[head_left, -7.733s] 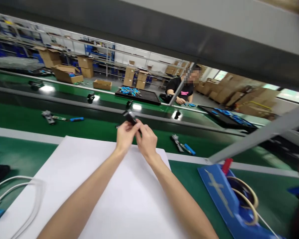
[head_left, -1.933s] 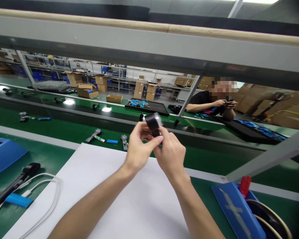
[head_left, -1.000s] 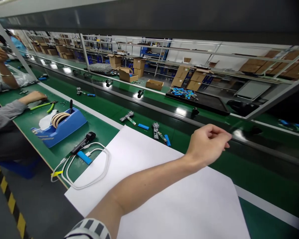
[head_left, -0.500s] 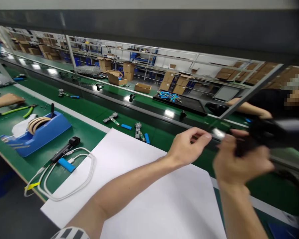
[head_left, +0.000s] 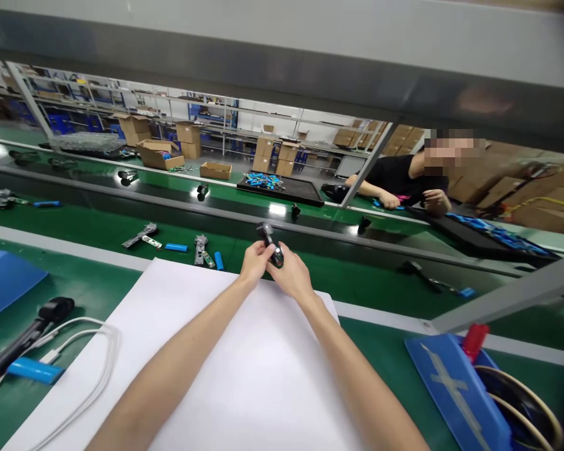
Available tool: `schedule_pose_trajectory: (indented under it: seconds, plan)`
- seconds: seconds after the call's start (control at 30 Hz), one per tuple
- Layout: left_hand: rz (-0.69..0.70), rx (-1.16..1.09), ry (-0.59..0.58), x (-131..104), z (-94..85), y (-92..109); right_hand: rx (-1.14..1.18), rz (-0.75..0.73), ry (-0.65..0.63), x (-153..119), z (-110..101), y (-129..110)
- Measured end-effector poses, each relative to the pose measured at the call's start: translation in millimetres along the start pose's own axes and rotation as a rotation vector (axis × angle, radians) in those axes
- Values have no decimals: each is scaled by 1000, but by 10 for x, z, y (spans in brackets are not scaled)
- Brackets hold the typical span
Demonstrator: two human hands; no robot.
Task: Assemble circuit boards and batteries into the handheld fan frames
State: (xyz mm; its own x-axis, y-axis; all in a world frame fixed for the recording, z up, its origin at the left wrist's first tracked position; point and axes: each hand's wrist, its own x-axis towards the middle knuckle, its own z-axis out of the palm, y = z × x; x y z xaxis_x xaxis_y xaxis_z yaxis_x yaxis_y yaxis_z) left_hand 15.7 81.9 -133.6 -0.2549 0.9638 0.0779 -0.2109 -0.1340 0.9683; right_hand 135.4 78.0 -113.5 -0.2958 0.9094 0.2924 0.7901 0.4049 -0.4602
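Observation:
Both hands meet beyond the far edge of the white sheet (head_left: 244, 351), around a small dark handheld device (head_left: 265, 232) with a rounded head. My left hand (head_left: 254, 262) pinches its left side. My right hand (head_left: 291, 270) wraps its lower end from the right; part of the device is hidden by the fingers. Left of the hands lie an opened grey casing (head_left: 200, 249) with a green circuit board and a blue battery cell (head_left: 219, 260). Another blue cell (head_left: 177, 247) and grey casing (head_left: 141, 235) lie farther left.
A black ring-headed device (head_left: 56, 310), blue cell (head_left: 36, 370) and white cable (head_left: 108, 351) lie at left. Blue tape dispensers stand left (head_left: 9, 282) and right (head_left: 455, 388). A conveyor (head_left: 244, 195) carries black parts. Across it sits a co-worker (head_left: 390, 175) beside trays of blue cells.
My view has swung right. My hands, apart before with the right one blurred around a dark object, are now together on the dark device above the sheet's far edge.

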Motion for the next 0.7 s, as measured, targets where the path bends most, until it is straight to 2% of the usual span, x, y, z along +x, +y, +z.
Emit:
schedule_pose_trajectory:
  seconds: [0.1,0.2,0.33,0.47,0.57,0.7]
  plan:
    - [-86,88,-25,97,-200,15,101,15,-104,89,49,134]
    - [-156,174,-69,148,-334,8,86,9,-119,170,107,285]
    - [-201,253,-119,145,-360,-45,-25,-12,-44,195,135,411]
    - [-193,351,-147,177,-328,-113,-137,-106,19,165,94,451]
    - [-161,482,-99,232,-377,-169,-182,-149,50,151,97,470]
    - [-67,744,84,233,-574,-222,-163,-141,87,133,188,493]
